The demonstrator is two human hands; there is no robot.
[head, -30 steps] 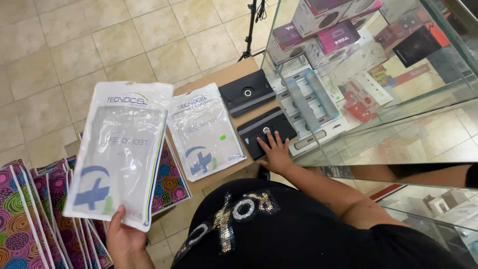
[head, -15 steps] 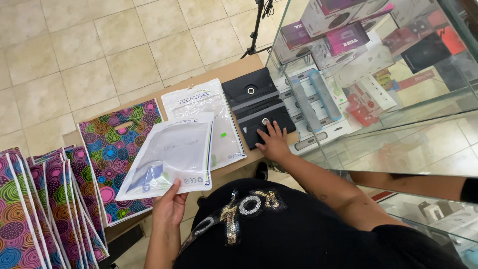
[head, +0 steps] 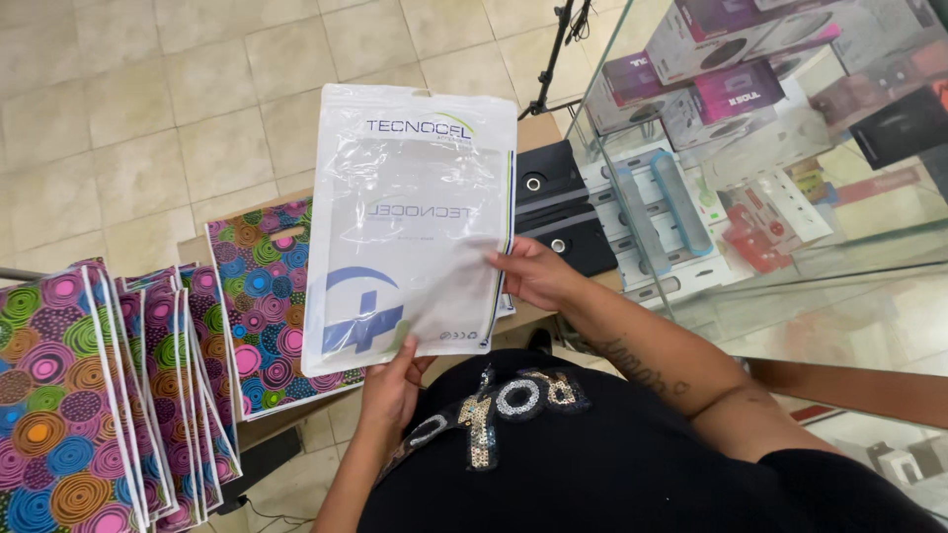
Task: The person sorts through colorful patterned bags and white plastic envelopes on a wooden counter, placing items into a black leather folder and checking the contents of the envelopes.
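Two hands hold one flat white plastic pouch (head: pixel 410 222) upright in front of the person, above the wooden surface (head: pixel 538 128). Starting at the left, a row of bright bags with coloured circles (head: pixel 99 395) stands on edge, and one more such bag (head: pixel 262 286) lies flat on the surface just behind the pouch.

The left hand (head: pixel 390 385) is closed on the pouch's bottom edge, thumb on the front face and fingers behind. The right hand (head: pixel 533 276) pinches the lower right edge, fingers curled round it; both grips look light.

Handling it well, I judge, means keeping the grip at the edges, as now, so the thin film does not crease and the clear face stays free of smudges. Since the pouch is limp, holding it at two points apart keeps it from folding over. If it is to be set down, lowering it flat would be safer than dropping it by one corner.

Further right lie two black packets with round eyelets (head: pixel 553 197), partly hidden by the pouch, then a glass case (head: pixel 790 148) full of boxed goods, close to the right arm; a wide swing there could knock the glass.
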